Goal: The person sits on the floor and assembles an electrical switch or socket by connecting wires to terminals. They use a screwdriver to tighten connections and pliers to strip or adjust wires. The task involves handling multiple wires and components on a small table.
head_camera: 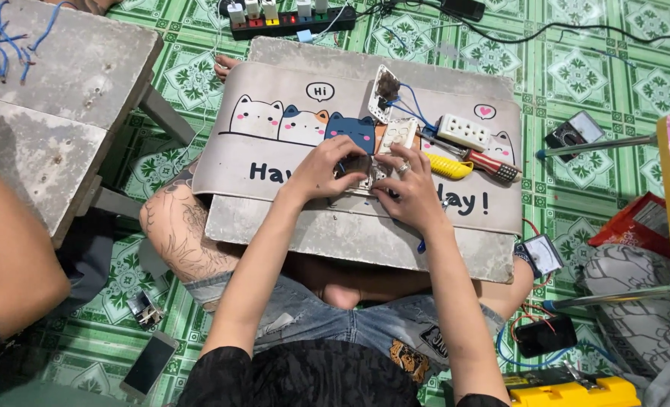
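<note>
On cat-print mat (275, 162), left hand (321, 169) and right hand (410, 192), fingers grasping white switch plate (365, 181)

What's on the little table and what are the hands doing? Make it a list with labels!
Table: a small grey table over the person's crossed legs, covered by a cat mat.
Left hand: left hand grips a small dark part on a white switch plate.
Right hand: right hand presses on the same plate, a ring on one finger.
Nearby on mat: a white socket, a yellow coiled cord, a red-handled screwdriver, blue wires.
Floor: a power strip, a phone, two meters.
</note>
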